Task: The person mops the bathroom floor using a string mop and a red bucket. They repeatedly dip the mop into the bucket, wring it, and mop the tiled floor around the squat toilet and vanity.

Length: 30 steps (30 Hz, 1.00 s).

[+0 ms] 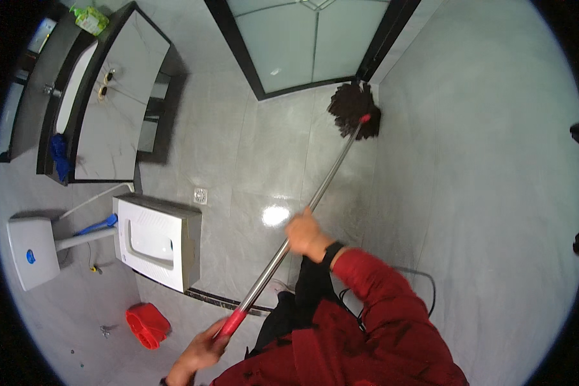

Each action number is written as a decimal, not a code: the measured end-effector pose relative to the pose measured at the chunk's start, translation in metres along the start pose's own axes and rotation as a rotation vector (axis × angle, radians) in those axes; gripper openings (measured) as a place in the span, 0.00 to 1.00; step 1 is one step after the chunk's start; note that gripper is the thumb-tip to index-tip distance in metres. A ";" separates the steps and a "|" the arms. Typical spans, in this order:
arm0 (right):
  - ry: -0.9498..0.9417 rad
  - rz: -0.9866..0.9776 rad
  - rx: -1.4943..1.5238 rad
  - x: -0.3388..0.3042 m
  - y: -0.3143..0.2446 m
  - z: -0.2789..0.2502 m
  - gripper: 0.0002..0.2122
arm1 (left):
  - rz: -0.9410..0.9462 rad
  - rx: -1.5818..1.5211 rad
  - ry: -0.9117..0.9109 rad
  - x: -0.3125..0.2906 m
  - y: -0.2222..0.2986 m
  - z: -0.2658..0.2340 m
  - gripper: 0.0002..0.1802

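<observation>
A mop (270, 267) with a shiny metal pole runs slantwise across the view, from the lower left to the far right of the floor. Its dark brown, shaggy head (355, 106) lies on the grey tiles beside the door's lower corner and the right wall. My left hand (206, 346) is wrapped round the red grip at the near end of the pole. Farther up, about midway along the metal, my right hand (304, 233) is closed round the pole; a dark band circles that wrist.
A frosted-glass door (309, 45) with a black frame stands ahead. At left are a vanity cabinet (119, 103), a white squat toilet (151, 244), its cistern (33, 252) and a blue brush (100, 224). A red bucket (148, 325) sits lower left; a floor drain (201, 195) lies mid-floor.
</observation>
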State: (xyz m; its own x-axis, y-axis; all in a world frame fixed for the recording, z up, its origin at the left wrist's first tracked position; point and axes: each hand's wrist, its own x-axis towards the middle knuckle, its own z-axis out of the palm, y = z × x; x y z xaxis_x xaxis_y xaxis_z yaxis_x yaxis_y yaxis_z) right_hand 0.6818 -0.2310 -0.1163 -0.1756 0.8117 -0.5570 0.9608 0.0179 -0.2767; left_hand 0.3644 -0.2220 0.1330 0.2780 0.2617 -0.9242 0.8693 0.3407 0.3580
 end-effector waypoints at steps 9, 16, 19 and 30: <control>-0.007 -0.101 0.208 0.007 0.001 -0.011 0.11 | -0.262 0.094 0.052 -0.020 0.047 -0.023 0.26; 0.205 0.239 0.015 0.047 0.150 -0.011 0.11 | 0.102 -0.072 0.033 0.118 0.089 0.035 0.27; 0.174 0.233 -0.039 0.041 0.149 0.000 0.11 | 0.096 -0.068 0.007 0.132 0.071 0.047 0.27; -0.086 -0.054 -0.013 -0.040 -0.141 0.088 0.13 | -0.038 0.109 0.070 -0.065 -0.164 0.014 0.26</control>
State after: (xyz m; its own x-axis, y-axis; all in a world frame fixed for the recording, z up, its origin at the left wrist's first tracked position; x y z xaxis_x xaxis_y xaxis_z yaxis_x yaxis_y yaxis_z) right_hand 0.5345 -0.3176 -0.1243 -0.2448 0.7563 -0.6067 0.9519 0.0684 -0.2988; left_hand 0.2099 -0.3077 0.1323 0.2182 0.3146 -0.9238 0.9189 0.2524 0.3030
